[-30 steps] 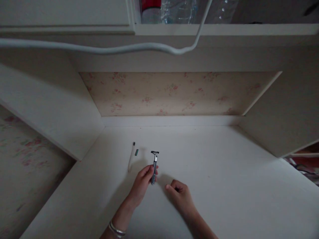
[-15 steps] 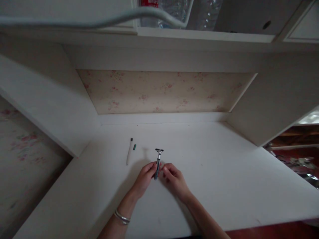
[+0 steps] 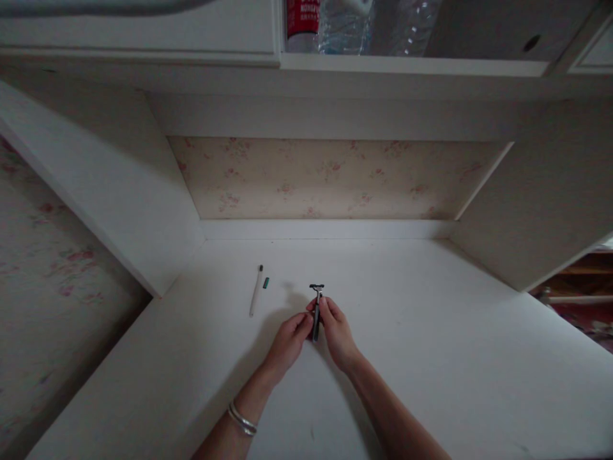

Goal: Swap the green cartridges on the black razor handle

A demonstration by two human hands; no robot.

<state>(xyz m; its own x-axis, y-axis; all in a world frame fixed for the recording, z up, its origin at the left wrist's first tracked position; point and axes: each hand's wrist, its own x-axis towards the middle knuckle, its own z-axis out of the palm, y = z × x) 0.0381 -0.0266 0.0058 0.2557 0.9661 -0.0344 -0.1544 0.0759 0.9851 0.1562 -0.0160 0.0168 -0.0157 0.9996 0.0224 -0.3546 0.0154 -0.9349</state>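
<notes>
A razor [image 3: 316,319] with a dark handle and a silver neck is held upright in front of me, its head at the top. My left hand [image 3: 288,338] grips the lower handle from the left, thumb against it. From the right, my right hand [image 3: 336,329] pinches the handle higher up, just below the head. To the left on the white surface lies a pale toothbrush [image 3: 255,294] with a dark head. Close beside it rests a small green and black piece [image 3: 266,282], perhaps a blade cartridge; its exact kind is too small to tell.
The white desktop [image 3: 412,358] runs back to a low ledge and a floral wall panel [image 3: 330,182]. Side panels [image 3: 110,185] rise at both ends. Overhead, a shelf [image 3: 412,66] holds clear plastic bottles [image 3: 345,29], one with a red label.
My right hand has moved up and left onto the razor's handle, where it was beside it before. My left hand has kept its hold. The camera view has shifted slightly.
</notes>
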